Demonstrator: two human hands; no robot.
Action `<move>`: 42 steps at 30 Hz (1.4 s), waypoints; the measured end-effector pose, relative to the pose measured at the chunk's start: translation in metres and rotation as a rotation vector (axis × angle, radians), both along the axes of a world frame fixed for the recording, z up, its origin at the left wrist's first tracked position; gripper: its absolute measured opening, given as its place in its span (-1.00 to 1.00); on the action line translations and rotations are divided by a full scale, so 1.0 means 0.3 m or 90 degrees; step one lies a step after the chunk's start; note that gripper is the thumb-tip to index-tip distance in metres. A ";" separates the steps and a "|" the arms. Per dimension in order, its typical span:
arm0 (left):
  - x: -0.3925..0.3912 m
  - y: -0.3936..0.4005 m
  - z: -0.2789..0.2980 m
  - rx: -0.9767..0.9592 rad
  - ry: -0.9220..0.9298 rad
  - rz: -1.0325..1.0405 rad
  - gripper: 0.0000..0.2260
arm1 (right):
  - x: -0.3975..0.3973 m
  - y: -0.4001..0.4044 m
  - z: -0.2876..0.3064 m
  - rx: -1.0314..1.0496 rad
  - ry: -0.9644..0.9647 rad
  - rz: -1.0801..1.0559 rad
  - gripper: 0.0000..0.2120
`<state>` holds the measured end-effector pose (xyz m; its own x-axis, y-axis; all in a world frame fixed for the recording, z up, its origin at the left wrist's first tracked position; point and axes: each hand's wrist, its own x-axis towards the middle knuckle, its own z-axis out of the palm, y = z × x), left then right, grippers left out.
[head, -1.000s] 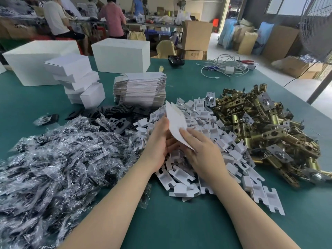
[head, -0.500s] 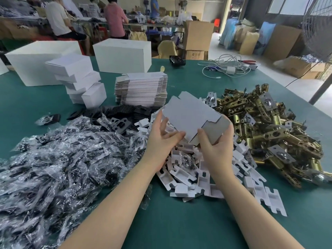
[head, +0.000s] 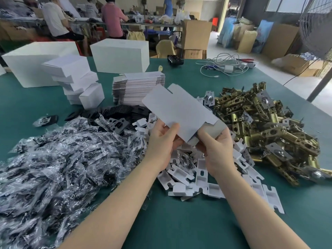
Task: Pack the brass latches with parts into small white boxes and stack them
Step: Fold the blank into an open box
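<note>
1. A worker's left hand [head: 162, 141] and right hand [head: 216, 150] hold a flat white box blank [head: 177, 110] above the middle of a green table [head: 179, 221]; each hand pinches the blank's near edge, thumb on top and fingers curled beneath.
2. The blank tilts away from the worker toward 12 o'clock, its grey inner side showing by the right thumb.
3. Directly below the hands lies a heap of white plastic inserts [head: 188, 178], spilling toward 4 o'clock.
4. A pile of brass latches [head: 265, 130] sits at 3 o'clock of the hands, touching the inserts' edge.
5. At 8 o'clock, a broad mound of clear bags of parts [head: 53, 168] covers the table's near left side.
6. A stack of unfolded box blanks [head: 138, 88] stands at 11 o'clock, just beyond the held blank, with black gaskets [head: 115, 114] fanned out in front of it.
7. Further toward 10 o'clock, packed small white boxes [head: 75, 81] are stacked unevenly, one leaning at the base.
8. Two large white cartons [head: 118, 54] stand behind them at the table's far edge.
9. White cables [head: 224, 67] lie tangled at 1 o'clock.
10. People [head: 113, 17] work at benches in the background.
</note>
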<state>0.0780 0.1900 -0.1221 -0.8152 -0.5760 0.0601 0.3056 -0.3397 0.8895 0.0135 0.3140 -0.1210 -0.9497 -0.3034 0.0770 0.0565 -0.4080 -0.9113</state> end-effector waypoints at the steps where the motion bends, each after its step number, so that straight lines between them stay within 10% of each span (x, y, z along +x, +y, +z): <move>1: 0.000 -0.006 -0.001 -0.005 -0.017 0.000 -0.81 | -0.003 0.003 -0.001 0.037 0.019 -0.029 -0.54; 5: 0.006 -0.033 0.003 -0.071 -0.075 -0.003 -0.82 | -0.029 0.041 0.001 0.389 0.325 -0.161 -0.48; 12: 0.014 -0.055 0.044 -0.103 -0.068 -0.054 -0.81 | 0.001 0.044 0.017 0.599 0.564 -0.187 -0.60; 42: 0.005 0.001 0.039 0.058 -0.110 -0.085 -0.78 | 0.045 0.003 0.000 0.494 0.370 -0.123 -0.75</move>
<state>0.0794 0.1905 -0.1102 -0.8785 -0.4584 -0.1341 0.0980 -0.4479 0.8887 0.0269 0.3150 -0.1211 -0.8659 -0.3110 0.3917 -0.4887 0.3589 -0.7952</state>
